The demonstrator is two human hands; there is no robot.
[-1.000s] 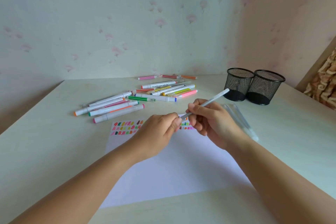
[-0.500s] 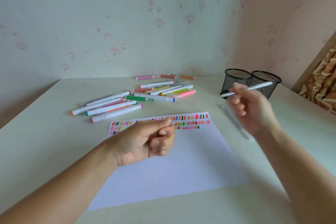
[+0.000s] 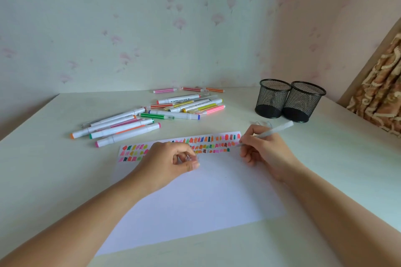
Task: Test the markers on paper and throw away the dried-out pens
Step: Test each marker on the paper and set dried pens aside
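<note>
Pale table (image 3: pixel 65 180), floral wallpaper (image 3: pixel 130 28), brown patterned fabric (image 3: pixel 382 93) at right edge.

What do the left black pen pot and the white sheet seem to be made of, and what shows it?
The left black round mesh pen pot looks like matt coated metal wire: the wall shows through its fine grid. The white rectangular sheet looks like matt paper: thin, flat, holding marker swatches.

Pale pen (image 3: pixel 275 130) tip-down at swatched paper (image 3: pixel 206 201), cap (image 3: pixel 187 158) apart, markers (image 3: pixel 128 134) beyond
</note>
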